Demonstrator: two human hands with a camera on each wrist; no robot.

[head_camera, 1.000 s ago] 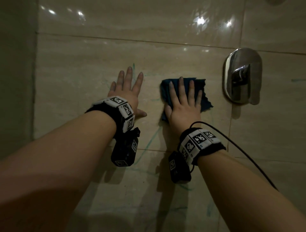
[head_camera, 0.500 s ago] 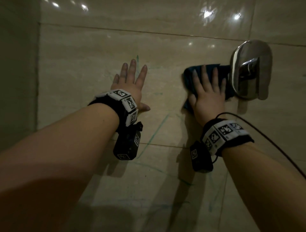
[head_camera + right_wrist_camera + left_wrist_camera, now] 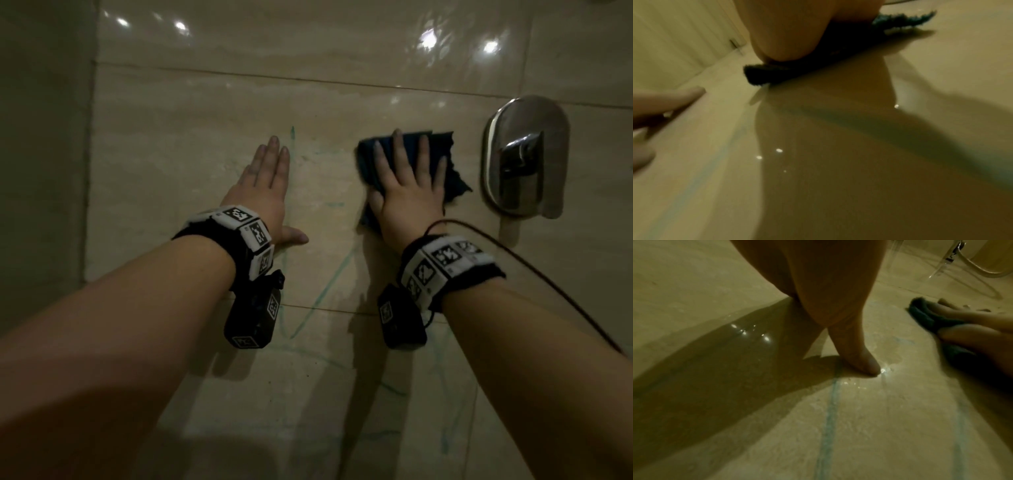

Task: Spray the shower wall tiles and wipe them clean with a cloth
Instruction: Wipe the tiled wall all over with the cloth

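Observation:
A dark blue cloth [image 3: 442,164] lies flat against the beige tiled wall [image 3: 191,144]. My right hand [image 3: 409,178] presses it with straight, spread fingers. In the right wrist view the cloth [image 3: 906,21] pokes out from under my palm. To the left, my left hand [image 3: 263,185] rests flat on the bare tile with fingers together and thumb out. In the left wrist view the thumb [image 3: 859,353] touches wet tile, and the cloth [image 3: 925,313] shows under the other hand's fingers. Teal marks [image 3: 322,294] streak the wall below the hands. No spray bottle is in view.
A chrome shower mixer plate with its handle [image 3: 524,157] is mounted just right of the cloth. A dark cable [image 3: 548,284] runs from my right wristband. A side wall [image 3: 41,171] meets the tiles on the left. A shower hose [image 3: 982,270] hangs at the far end.
My right hand has slid the cloth back to the left, away from the mixer plate it was touching half a second ago. The left hand has stayed on the tile.

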